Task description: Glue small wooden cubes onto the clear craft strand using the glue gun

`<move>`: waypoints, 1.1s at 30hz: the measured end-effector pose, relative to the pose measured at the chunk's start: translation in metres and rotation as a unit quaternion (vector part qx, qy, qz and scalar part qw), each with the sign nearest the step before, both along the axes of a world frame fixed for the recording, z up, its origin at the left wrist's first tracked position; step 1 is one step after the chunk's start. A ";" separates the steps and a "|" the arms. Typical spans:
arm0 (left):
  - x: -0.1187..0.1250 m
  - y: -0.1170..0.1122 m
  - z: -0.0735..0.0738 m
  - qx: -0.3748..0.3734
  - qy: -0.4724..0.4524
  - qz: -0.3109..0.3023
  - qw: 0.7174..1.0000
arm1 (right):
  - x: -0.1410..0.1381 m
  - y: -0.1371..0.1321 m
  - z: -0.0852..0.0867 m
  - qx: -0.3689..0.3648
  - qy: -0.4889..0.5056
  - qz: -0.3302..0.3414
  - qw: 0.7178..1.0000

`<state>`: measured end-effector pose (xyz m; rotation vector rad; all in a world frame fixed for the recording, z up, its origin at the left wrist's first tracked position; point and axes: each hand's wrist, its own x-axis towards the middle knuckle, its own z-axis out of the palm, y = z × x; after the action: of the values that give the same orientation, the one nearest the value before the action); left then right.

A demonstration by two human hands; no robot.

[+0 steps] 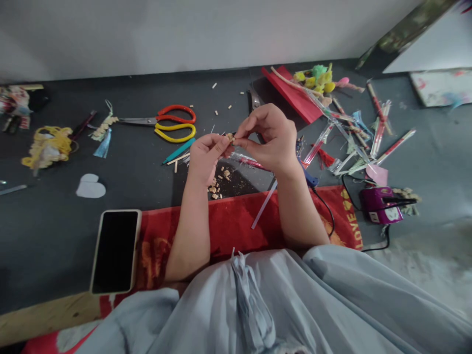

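Tan, knobbly and wood-like, a small cluster of pieces (230, 138) sits near the centre of the frame, pinched between the thumb and fingers of the left hand (205, 156). The right hand (272, 138) closes thumb and forefinger on its right edge. Just below, loose tan wooden bits (214, 190) lie scattered on the dark grey worktop (55, 216). Left of the hands are a slim teal pen-shaped tool (180, 150) and scissors with one red and one yellow handle (152, 121).

Across the lower middle stretches a red cloth towel (239, 226); yellow capital letters at its right end read "LOVE" (355, 227). Beyond that end, at right, stands a glossy purple box-shaped device (376, 196) with a white label (393, 214) too small to read. Clear-wrapped sticks with red-patterned sections (379, 125) lie at upper right, any lettering illegible. A pale-cased smartphone (114, 253) with a black screen rests at lower left. The printed packets (14, 103) at upper left are too blurred to read.
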<state>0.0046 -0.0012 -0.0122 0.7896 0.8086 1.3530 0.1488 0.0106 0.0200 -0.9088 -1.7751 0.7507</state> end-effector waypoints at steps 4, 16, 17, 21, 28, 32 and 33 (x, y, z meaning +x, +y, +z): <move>0.000 0.000 0.002 -0.004 -0.008 0.003 1.000 | 0.001 0.001 -0.001 -0.006 -0.014 -0.011 1.000; -0.001 0.001 0.000 0.002 -0.001 0.006 1.000 | 0.001 0.001 -0.004 0.008 -0.010 -0.018 1.000; -0.001 0.001 0.000 -0.001 0.002 0.007 1.000 | 0.001 0.001 -0.004 0.009 -0.010 -0.018 1.000; -0.001 0.000 0.000 -0.009 0.006 0.007 1.000 | 0.001 0.001 -0.004 0.002 -0.018 -0.023 1.000; -0.001 0.001 -0.002 -0.001 0.005 0.007 1.000 | 0.002 0.001 -0.007 -0.003 -0.012 -0.018 1.000; -0.002 0.002 -0.004 -0.011 0.009 0.007 1.000 | 0.007 0.003 -0.005 -0.009 -0.024 -0.019 0.999; -0.002 0.002 -0.004 -0.013 0.010 0.007 1.000 | 0.009 0.004 -0.004 -0.008 -0.035 -0.014 0.999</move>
<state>0.0029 0.0003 -0.0160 0.7792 0.8468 1.3475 0.1580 0.0142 0.0160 -0.9779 -1.8157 0.7238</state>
